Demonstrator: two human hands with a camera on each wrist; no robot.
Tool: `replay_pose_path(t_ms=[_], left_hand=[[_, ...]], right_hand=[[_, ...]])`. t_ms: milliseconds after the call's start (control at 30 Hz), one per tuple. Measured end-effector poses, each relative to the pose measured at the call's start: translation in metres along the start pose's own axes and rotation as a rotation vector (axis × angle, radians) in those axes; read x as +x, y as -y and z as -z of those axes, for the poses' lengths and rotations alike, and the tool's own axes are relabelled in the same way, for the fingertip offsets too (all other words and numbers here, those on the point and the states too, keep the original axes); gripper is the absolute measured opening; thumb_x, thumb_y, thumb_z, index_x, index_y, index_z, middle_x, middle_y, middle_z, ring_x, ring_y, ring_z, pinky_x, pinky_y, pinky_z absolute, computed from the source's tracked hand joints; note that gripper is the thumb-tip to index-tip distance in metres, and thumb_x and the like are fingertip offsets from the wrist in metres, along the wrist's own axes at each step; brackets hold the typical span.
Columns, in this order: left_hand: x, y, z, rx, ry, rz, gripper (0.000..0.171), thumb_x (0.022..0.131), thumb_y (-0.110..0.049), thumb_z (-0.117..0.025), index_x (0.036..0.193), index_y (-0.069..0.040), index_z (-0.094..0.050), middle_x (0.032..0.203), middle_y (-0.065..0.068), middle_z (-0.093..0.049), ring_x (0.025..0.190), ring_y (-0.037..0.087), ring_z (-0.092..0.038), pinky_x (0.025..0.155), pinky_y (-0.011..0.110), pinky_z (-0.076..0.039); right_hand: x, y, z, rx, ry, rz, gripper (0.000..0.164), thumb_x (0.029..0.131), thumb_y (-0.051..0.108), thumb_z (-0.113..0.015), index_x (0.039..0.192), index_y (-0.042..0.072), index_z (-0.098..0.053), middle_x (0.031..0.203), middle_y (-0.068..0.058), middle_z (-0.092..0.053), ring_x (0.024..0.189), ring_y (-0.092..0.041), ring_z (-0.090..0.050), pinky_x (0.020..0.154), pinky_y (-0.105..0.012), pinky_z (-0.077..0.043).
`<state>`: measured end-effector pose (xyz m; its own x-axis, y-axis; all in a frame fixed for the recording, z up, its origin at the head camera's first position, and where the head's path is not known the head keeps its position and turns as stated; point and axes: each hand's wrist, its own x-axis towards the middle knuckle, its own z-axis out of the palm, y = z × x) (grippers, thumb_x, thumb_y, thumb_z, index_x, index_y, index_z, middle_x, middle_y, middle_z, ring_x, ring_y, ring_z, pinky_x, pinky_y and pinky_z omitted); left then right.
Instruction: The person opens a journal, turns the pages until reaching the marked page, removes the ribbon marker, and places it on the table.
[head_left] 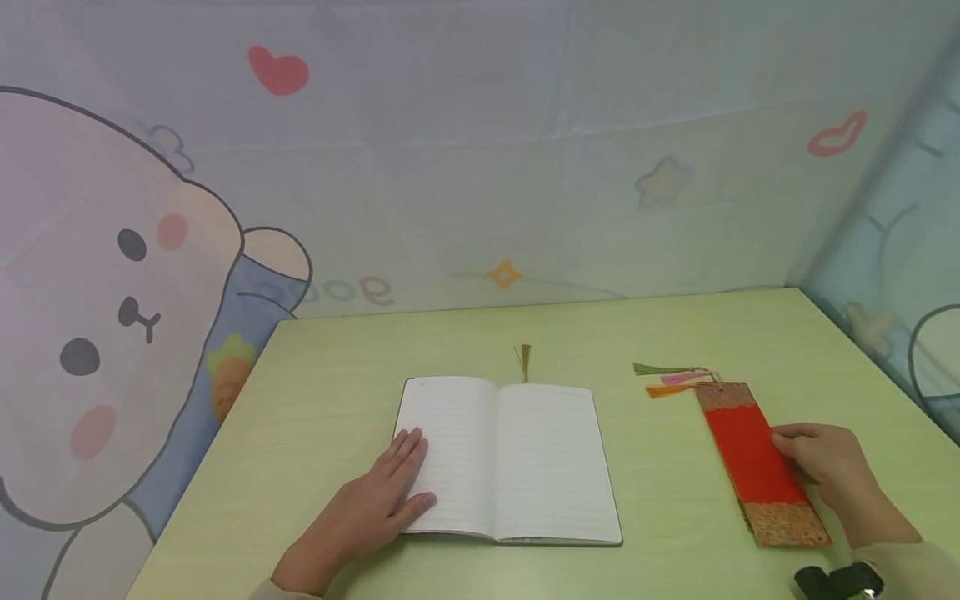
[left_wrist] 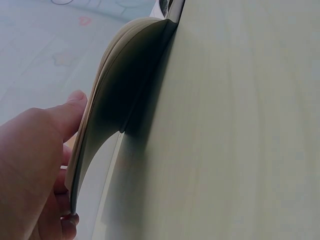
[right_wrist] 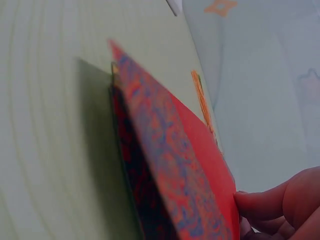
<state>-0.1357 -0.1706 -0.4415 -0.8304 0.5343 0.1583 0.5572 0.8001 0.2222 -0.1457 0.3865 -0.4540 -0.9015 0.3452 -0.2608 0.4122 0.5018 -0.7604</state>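
Observation:
An open notebook (head_left: 555, 467) with blank lined pages lies in the middle of the table. My left hand (head_left: 382, 500) rests on its left page, fingers straight near the outer edge. In the left wrist view, that side of the notebook (left_wrist: 112, 65) bows up, with a dark shadow beneath. My right hand (head_left: 825, 458) pinches the right edge of a red bookmark (head_left: 753, 454) with gold patterned ends. From the right wrist view, the top red bookmark (right_wrist: 200, 150) tilts up off a darker piece below. Green, pink and orange tassels (head_left: 675, 377) trail from the stack's far end.
A thin gold tassel (head_left: 525, 362) sticks out past the notebook's top edge. The pale green table (head_left: 360, 342) ends against a printed cloth backdrop (head_left: 450, 192) at the back, with more cloth at the right side. A dark band (head_left: 838, 581) circles my right wrist.

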Motion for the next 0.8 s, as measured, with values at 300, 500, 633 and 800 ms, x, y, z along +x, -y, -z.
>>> replay_pose_path(t_ms=[300,500,633,800], left_hand=[[-0.001,0.001,0.001,-0.009,0.028,0.013,0.071,0.094,-0.053,-0.041,0.146,-0.007,-0.028,0.153,0.004,-0.02,0.14,0.018,-0.015,0.101,0.04,-0.038],[-0.001,0.001,0.0,-0.015,0.028,0.017,0.071,0.094,-0.053,-0.042,0.146,-0.008,-0.028,0.153,0.004,-0.02,0.14,0.018,-0.015,0.101,0.04,-0.038],[-0.001,0.001,-0.002,-0.013,0.015,0.01,0.071,0.094,-0.053,-0.042,0.146,-0.006,-0.03,0.152,0.005,-0.022,0.139,0.02,-0.017,0.1,0.041,-0.039],[0.0,0.001,-0.003,-0.021,0.017,0.014,0.071,0.094,-0.053,-0.042,0.145,-0.005,-0.029,0.153,0.006,-0.021,0.14,0.02,-0.016,0.101,0.041,-0.037]], right_hand=[[-0.013,0.008,0.001,-0.139,-0.111,0.124,0.039,0.09,0.015,-0.057,0.105,-0.02,-0.057,0.097,-0.033,-0.059,0.081,-0.035,-0.058,0.054,-0.028,-0.049],[-0.021,0.015,-0.002,-0.295,-0.201,0.211,0.038,0.089,0.018,-0.056,0.098,-0.018,-0.058,0.088,-0.03,-0.061,0.076,-0.039,-0.056,0.055,-0.039,-0.048],[-0.022,0.022,-0.009,-0.303,-0.218,0.201,0.04,0.09,0.022,-0.055,0.103,-0.016,-0.056,0.094,-0.031,-0.06,0.079,-0.038,-0.055,0.059,-0.043,-0.049],[-0.026,0.034,-0.022,-0.28,-0.217,0.262,0.043,0.093,0.026,-0.052,0.106,-0.014,-0.057,0.098,-0.031,-0.06,0.083,-0.039,-0.055,0.063,-0.047,-0.049]])
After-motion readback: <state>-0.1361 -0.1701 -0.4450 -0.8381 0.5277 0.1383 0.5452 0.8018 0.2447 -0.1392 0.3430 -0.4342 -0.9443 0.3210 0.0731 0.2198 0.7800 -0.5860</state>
